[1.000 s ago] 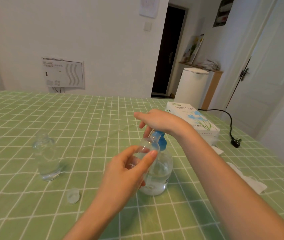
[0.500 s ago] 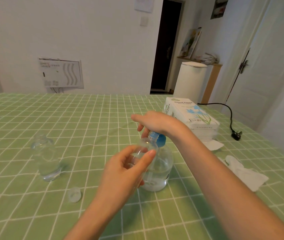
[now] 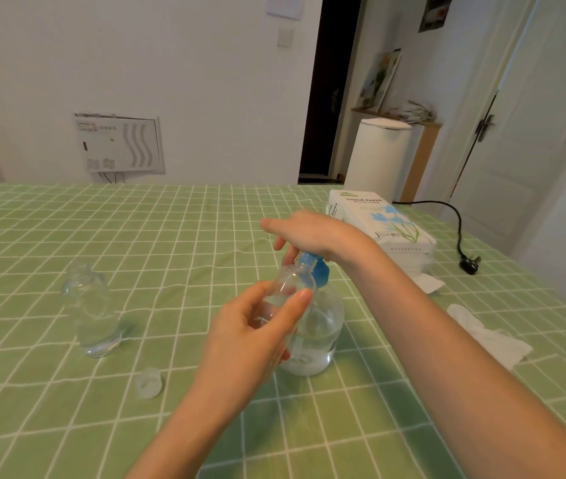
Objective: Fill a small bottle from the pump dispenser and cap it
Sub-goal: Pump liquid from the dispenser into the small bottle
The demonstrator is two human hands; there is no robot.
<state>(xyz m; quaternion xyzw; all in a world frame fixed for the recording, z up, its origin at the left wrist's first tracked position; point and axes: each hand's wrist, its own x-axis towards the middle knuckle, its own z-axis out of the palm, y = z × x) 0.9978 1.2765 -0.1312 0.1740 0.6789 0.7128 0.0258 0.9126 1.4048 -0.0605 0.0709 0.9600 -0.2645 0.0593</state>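
Left hand (image 3: 250,337) pinches the clear cylindrical small bottle (image 3: 290,288); right hand (image 3: 309,231), fingers relaxed, presses the blue pump (image 3: 316,269) on the bulbous transparent dispenser (image 3: 319,331).

Cap (image 3: 149,383) lies left of pump dispenser (image 3: 321,326); tissue box (image 3: 385,229) behind it.

- The left hand (image 3: 250,337) comes in from the bottom edge with the forearm angled upward. Its thumb and fingers (image 3: 252,300) are curled round a small clear plastic bottle (image 3: 288,288).
- The right hand (image 3: 309,229) lies palm down on a blue plastic pump head (image 3: 317,269), its fingers drooping loosely. The wrist is bent and the forearm enters from lower right.
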